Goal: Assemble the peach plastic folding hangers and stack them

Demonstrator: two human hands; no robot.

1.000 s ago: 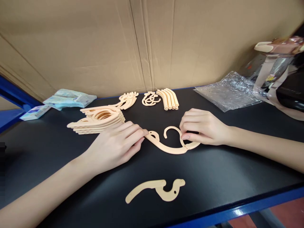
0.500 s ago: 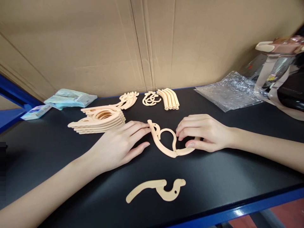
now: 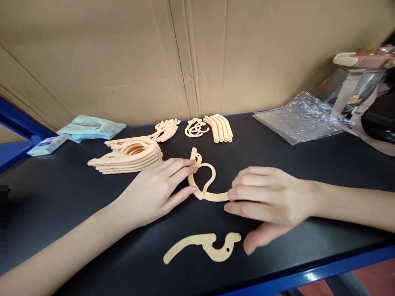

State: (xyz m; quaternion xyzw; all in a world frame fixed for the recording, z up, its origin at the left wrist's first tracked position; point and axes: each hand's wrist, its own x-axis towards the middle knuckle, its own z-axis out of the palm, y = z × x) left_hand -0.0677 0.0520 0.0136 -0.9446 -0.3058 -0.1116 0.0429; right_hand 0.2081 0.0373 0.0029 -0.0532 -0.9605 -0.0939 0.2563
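Flat on the matte black bench, centre of the frame: folded hanger, peach plastic, thin and smooth, hook curled into a loop above a hinge, one short arm running right. Long axis tilted, from upper left down toward lower right. Directly between both hands, touched from either side.

Left hand nearer the loop, forefinger and thumb closed lightly on its left curve, other fingers stretched flat. Right hand at the arm's free end, fingertips just touching, fingers nearly straight and together, thumb spread low, nothing gripped.

Just below, at lower centre: loose hanger arm, same plastic, S-curved, small hole near one end, close by the right thumb. Left of centre, stack of hangers. Behind, small part piles near the cardboard wall. Upper right, crinkled clear bag.
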